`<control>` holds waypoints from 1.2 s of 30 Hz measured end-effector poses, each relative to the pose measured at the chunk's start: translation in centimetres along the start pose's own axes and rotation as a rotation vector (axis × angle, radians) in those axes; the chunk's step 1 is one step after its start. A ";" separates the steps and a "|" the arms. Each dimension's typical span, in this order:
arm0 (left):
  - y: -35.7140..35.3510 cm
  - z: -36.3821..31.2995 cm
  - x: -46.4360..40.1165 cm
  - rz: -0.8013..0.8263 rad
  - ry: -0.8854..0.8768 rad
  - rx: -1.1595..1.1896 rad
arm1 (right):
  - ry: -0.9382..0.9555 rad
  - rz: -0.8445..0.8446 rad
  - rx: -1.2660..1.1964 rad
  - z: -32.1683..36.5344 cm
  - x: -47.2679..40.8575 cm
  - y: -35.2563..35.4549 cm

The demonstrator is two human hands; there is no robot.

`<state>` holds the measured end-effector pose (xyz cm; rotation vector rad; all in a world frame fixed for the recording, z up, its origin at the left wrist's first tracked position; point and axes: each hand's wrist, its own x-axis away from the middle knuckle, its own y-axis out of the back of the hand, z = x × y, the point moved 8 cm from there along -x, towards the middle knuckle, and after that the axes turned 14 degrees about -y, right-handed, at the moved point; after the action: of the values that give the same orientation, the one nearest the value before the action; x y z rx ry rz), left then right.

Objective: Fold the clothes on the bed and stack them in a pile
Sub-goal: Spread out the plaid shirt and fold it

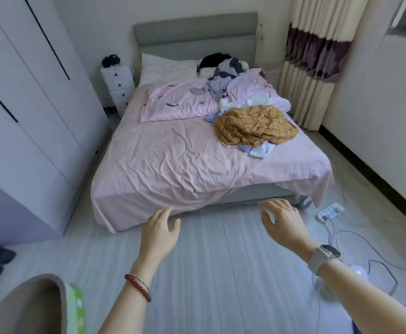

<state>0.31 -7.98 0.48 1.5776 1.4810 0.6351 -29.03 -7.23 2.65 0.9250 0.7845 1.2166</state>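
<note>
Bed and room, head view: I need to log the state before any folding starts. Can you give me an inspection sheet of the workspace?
Surface: bed with a wrinkled pink sheet; the near half is bare.
Job's things: unfolded clothes heaped on the far right side, a mustard checked garment on top of the near heap, dark and grey clothes near the headboard.
Clutter: striped pink quilt and pillow at the head.
Hands: left hand and right hand are open over the floor, holding nothing.
Cables: power strip and loose wires on the floor at right, near a small fan.
Surroundings: wardrobe left, curtain right.
</note>
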 end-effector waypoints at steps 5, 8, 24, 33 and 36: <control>-5.4 2.0 -5.9 0.073 0.033 -0.019 | -0.042 0.106 0.087 -3.3 -6.1 -4.9; -8.6 1.4 -11.8 0.100 -0.003 -0.021 | -0.056 0.150 0.075 -4.9 -11.7 -6.5; -18.5 6.1 -38.2 0.280 0.139 -0.051 | -0.147 0.387 0.140 -7.7 -41.7 -12.4; -22.8 12.0 -60.4 0.461 -0.006 -0.148 | -0.331 0.416 0.185 -6.6 -58.9 -16.0; -23.6 12.6 -66.9 0.504 -0.026 -0.161 | -0.364 0.407 0.170 -6.2 -63.7 -16.1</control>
<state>-12.96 -77.46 -13.26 1.8317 0.9818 0.9858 -39.61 -70.28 -13.63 1.4500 0.4204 1.2880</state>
